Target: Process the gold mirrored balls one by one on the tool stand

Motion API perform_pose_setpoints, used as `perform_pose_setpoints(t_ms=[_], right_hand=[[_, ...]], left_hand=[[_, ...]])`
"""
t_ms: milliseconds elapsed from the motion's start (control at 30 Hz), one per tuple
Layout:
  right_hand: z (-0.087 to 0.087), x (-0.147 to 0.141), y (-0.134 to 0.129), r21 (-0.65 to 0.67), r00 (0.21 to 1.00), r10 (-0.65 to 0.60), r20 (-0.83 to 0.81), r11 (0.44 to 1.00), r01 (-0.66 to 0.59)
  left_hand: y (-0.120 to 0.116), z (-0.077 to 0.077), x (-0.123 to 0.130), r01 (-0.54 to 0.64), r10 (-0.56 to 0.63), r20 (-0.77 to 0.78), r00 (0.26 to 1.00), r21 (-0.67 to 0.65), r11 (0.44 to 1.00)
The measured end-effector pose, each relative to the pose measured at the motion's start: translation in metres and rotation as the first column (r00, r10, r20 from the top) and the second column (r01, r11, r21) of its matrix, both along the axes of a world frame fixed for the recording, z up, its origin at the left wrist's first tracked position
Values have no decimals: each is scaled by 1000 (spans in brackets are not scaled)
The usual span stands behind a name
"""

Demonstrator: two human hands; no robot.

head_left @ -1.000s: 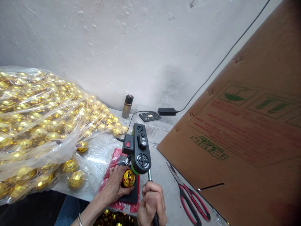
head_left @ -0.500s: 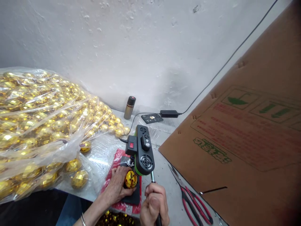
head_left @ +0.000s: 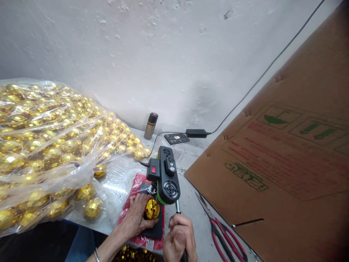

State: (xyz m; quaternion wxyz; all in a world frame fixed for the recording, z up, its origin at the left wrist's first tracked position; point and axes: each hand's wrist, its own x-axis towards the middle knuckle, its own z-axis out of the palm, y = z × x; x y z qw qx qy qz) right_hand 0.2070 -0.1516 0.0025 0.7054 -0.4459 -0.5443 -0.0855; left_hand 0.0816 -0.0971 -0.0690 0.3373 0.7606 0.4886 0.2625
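Observation:
My left hand (head_left: 137, 213) is closed around a shiny gold faceted ball (head_left: 152, 209), with the thumb at its near side and the fingers at its left. The ball sits over the dark base of a small black and green machine (head_left: 169, 176) that has round vents and a red switch. A red plastic sheet (head_left: 136, 185) lies under that base. My right hand (head_left: 180, 236) is wrapped round the dark grip of the machine's metal lever (head_left: 178, 206), below the machine's head. Some of the base is hidden by my left hand.
A clear bag of gold balls (head_left: 54, 138) fills the left side. Behind the machine are a bottle (head_left: 151, 126), a phone-like black slab (head_left: 176, 138) and a power adapter (head_left: 196, 133). Red-handled shears (head_left: 223, 233) lie beside a large cardboard box (head_left: 272, 163) at right.
The whole view has shifted very slightly. Both hands keep their holds on the ball and the lever, with no clear movement of either.

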Motion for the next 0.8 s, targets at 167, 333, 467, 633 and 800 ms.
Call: perform_pose_setpoints(t_ms=[167, 333, 467, 633, 800], right_hand=[[-13, 4, -3, -4, 996, -3, 94, 1000, 3], [-36, 2, 0, 40, 995, -20, 99, 999, 16], [-44, 9, 5, 45, 986, 12, 167, 999, -20], [-14, 14, -4, -18, 982, 55, 181, 998, -52], [60, 17, -12, -283, 992, 122, -42, 950, -129]], left_hand=[[0, 1, -1, 11, -11, 11, 1000, -3, 1000], [-1, -2, -1, -6, 6, 8, 1000, -14, 1000], [-1, -1, -1, 4, -4, 6, 1000, -27, 1000], [2, 2, -2, 2, -2, -5, 1000, -37, 999], [-8, -3, -9, 20, -20, 14, 1000, 8, 1000]])
